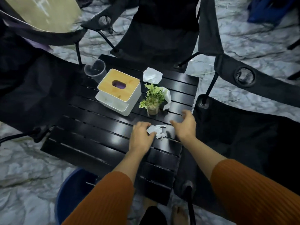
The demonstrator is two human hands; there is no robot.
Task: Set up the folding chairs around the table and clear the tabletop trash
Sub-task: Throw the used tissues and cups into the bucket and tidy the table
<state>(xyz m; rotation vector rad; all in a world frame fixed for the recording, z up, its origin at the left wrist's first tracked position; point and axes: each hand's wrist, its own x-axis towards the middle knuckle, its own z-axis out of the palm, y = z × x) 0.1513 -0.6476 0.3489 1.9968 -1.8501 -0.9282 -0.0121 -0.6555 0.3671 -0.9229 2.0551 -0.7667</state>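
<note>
3 tissues (pixel 152 75) on table (pixel 90 125) | left hand (pixel 141 137) pinches nearest one | right hand (pixel 185 125) spread, empty | 1 cup (pixel 95 70), 1 box (pixel 119 91), 1 plant (pixel 152 96)

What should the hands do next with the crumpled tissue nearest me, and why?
Probably close the left hand fully on the crumpled white tissue and lift it off the black slatted table. Its fingers curl round the tissue's edge, the right hand hovers open beside it, and a second white tissue waits at the far edge.
</note>
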